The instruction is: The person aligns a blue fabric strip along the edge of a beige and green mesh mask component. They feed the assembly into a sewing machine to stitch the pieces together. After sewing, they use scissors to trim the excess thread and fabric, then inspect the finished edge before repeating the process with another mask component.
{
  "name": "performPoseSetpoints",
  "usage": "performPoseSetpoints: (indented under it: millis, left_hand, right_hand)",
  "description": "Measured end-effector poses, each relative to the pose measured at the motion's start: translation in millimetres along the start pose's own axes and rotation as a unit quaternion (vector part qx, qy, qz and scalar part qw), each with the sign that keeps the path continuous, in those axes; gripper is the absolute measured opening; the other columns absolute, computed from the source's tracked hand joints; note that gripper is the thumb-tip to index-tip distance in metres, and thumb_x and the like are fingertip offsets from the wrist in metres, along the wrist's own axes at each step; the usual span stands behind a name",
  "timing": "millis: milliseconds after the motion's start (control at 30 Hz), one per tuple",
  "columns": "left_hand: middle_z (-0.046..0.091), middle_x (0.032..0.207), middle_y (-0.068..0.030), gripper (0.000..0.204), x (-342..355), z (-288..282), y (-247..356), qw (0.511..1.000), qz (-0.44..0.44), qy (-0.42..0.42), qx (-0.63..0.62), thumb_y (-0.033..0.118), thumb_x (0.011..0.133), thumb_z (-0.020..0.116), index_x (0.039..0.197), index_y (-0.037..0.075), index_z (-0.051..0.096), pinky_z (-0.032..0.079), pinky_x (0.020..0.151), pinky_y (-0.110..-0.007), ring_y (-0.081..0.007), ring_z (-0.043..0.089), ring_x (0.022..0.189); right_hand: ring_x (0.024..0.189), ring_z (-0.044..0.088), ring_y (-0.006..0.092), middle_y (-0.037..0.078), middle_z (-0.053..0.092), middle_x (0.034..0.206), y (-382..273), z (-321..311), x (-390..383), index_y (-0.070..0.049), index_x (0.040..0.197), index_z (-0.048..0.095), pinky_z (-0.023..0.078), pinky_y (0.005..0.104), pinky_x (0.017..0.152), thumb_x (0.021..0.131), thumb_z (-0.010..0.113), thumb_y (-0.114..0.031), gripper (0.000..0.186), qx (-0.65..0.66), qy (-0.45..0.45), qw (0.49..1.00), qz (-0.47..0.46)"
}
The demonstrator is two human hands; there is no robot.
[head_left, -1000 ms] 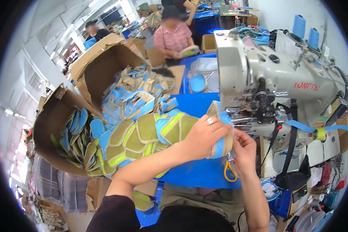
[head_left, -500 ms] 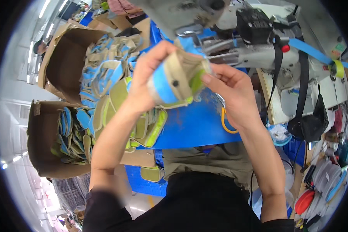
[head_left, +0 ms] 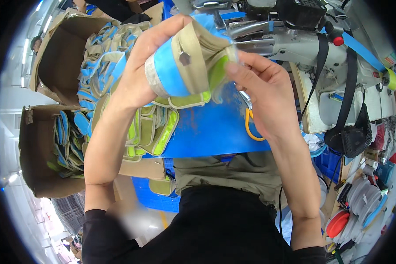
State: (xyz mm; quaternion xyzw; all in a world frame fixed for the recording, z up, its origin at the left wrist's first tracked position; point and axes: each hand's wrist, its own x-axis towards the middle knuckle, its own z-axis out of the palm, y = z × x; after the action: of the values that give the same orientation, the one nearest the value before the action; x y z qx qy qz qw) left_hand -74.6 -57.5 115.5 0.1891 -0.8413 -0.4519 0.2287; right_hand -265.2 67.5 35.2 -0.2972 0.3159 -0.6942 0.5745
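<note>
My left hand is wrapped round a small unfinished fabric pouch, khaki with a bright blue band, a zipper with a dark slider, and a lime-green panel. It is held up above the blue table, its open side turned to the right. The thumb and fingers of my right hand pinch the pouch's right edge by the green panel. Close under that palm is a pair of scissors with an orange handle. Whether the scissors hang from my fingers or lie on the table, I cannot tell.
A sewing machine stands across the far right. Khaki and green pieces pile up on the blue table. At left are two cardboard boxes, one far, one near with pieces inside. Black straps hang at right.
The view has shifted slightly, so most things sit further left and higher. Both hands still hold the pouch, which is now raised nearer and shows its zipper more plainly.
</note>
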Motion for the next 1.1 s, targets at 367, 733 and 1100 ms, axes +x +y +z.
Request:
performPoseSetpoints:
  millis: [367,733,1100]
  left_hand:
    - [0.075,0.115,-0.0083,0.036,-2,16,7,0.991,0.069,0.011,0.112,0.026,0.087,0.077,0.111,0.001,0.069,0.05,0.084,-0.031,-0.0157,0.069,0.096]
    - [0.077,0.119,-0.0069,0.041,-6,36,25,0.87,0.21,0.034,0.445,0.025,0.07,0.084,0.104,0.007,0.069,0.048,0.085,-0.037,-0.0234,0.072,0.097]
    - [0.076,0.117,-0.0084,0.037,-1,38,13,0.844,0.228,0.08,0.479,0.018,0.074,0.077,0.109,0.006,0.071,0.049,0.083,-0.036,-0.0234,0.072,0.1]
  right_hand:
    - [0.083,0.067,0.005,0.006,0.077,0.096,3,-2,-1,0.003,0.115,0.075,0.049,0.02,0.073,0.094,0.075,-0.005,0.023,-0.042,0.024,0.999,0.005]
    - [0.087,0.07,0.0085,0.007,0.076,0.099,15,7,-4,0.005,0.118,0.072,0.055,0.0228,0.076,0.098,0.068,0.001,0.021,-0.025,0.049,0.997,-0.062]
    - [0.083,0.067,0.0059,0.004,0.075,0.094,22,15,9,0.003,0.112,0.074,0.054,0.0222,0.07,0.095,0.07,0.002,0.017,-0.041,0.106,0.99,-0.085]
